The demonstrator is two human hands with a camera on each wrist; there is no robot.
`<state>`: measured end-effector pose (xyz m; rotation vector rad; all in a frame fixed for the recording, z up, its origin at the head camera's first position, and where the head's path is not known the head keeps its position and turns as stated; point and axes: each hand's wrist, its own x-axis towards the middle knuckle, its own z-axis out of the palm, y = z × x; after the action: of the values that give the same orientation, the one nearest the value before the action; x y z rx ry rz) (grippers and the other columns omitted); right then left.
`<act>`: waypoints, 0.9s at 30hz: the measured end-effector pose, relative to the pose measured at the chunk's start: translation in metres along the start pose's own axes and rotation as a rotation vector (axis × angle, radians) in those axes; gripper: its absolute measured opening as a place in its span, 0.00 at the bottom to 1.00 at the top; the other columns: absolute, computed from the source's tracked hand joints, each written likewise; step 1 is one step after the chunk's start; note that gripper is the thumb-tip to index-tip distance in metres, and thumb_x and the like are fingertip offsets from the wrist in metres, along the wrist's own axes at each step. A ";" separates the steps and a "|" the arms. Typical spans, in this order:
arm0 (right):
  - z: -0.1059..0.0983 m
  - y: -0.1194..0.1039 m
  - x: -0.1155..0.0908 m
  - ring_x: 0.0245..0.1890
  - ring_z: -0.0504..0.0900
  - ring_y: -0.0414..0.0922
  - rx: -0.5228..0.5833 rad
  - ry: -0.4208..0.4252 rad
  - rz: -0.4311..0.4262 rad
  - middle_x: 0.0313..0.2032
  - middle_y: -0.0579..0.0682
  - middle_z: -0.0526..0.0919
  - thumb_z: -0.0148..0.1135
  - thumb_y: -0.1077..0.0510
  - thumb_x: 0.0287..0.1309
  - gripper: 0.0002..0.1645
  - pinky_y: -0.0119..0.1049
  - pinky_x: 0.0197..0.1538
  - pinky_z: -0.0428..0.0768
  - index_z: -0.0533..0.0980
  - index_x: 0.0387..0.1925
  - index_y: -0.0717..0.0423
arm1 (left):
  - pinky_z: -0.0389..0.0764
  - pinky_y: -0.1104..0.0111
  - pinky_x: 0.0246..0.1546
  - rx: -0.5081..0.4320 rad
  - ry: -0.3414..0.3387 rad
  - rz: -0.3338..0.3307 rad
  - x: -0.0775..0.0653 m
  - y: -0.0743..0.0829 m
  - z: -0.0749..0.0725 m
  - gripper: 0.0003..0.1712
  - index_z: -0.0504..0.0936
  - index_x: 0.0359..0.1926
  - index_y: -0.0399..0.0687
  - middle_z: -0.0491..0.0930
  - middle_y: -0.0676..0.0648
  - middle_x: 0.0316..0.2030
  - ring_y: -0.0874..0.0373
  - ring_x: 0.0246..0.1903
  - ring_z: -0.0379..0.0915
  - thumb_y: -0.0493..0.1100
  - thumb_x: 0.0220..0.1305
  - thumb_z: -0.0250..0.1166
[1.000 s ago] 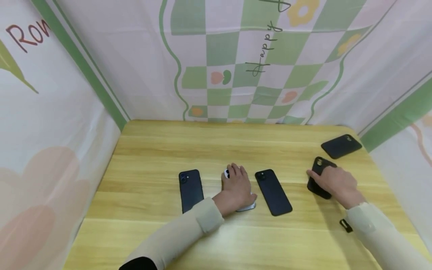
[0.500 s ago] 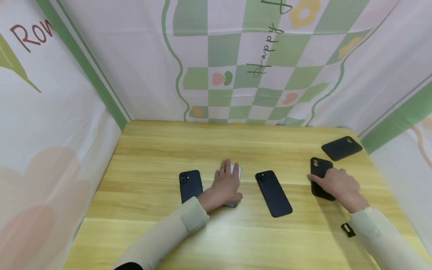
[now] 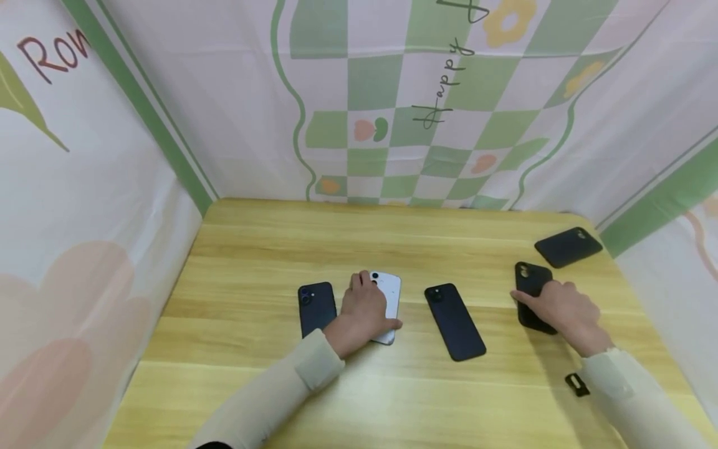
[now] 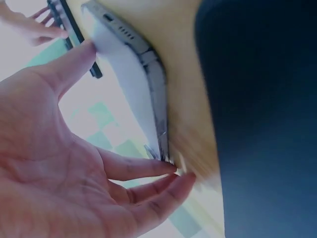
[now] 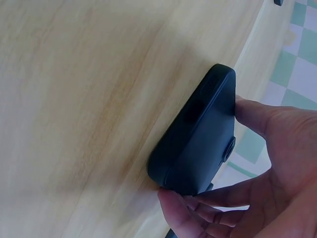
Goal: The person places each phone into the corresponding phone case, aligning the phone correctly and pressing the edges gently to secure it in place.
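Note:
My left hand (image 3: 361, 308) spans a white smartphone (image 3: 391, 296) lying back up on the table, its camera end towards the back. In the left wrist view the thumb is at one edge of the white phone (image 4: 126, 82), and fingertips (image 4: 171, 169) are at the opposite edge. On the right, my right hand (image 3: 569, 308) grips a black phone case (image 3: 533, 284) by its edges. The right wrist view shows the thumb on one side of the case (image 5: 200, 144) and fingers on the other. Wood colour shows through its camera cutout.
A dark blue phone (image 3: 316, 305) lies left of the white one, partly behind the left arm. A black phone (image 3: 455, 324) lies between the hands. Another black case (image 3: 568, 247) sits at the back right, and a small black rectangular piece (image 3: 576, 385) beside the right sleeve.
The white phone has slid left with my left hand, which then shifted further left, uncovering more of its back. My right hand and its case have barely moved.

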<state>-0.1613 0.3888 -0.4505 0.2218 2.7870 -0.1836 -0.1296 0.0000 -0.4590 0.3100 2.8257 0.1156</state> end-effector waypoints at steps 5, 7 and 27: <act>0.001 0.002 0.003 0.23 0.77 0.59 0.013 0.007 0.006 0.40 0.81 0.73 0.46 0.13 0.63 0.57 0.49 0.23 0.74 0.74 0.24 0.66 | 0.83 0.64 0.44 -0.021 -0.015 0.012 0.001 -0.003 -0.006 0.41 0.88 0.45 0.38 0.69 0.36 0.60 0.45 0.58 0.66 0.73 0.56 0.75; 0.000 0.003 0.004 0.24 0.77 0.61 0.017 0.006 0.011 0.41 0.82 0.72 0.47 0.13 0.63 0.58 0.50 0.23 0.74 0.74 0.27 0.69 | 0.83 0.63 0.42 -0.045 -0.027 0.024 0.003 -0.004 -0.007 0.38 0.87 0.45 0.38 0.69 0.37 0.58 0.45 0.56 0.66 0.69 0.56 0.78; 0.002 0.007 0.008 0.26 0.79 0.65 0.055 0.008 0.042 0.46 0.84 0.71 0.52 0.11 0.57 0.67 0.52 0.23 0.74 0.74 0.42 0.79 | 0.76 0.56 0.43 -0.184 -0.015 0.044 0.006 0.005 -0.007 0.33 0.73 0.57 0.37 0.71 0.39 0.47 0.46 0.44 0.68 0.41 0.56 0.79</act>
<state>-0.1665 0.3962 -0.4554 0.2950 2.7849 -0.2500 -0.1361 0.0056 -0.4537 0.3294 2.7684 0.3791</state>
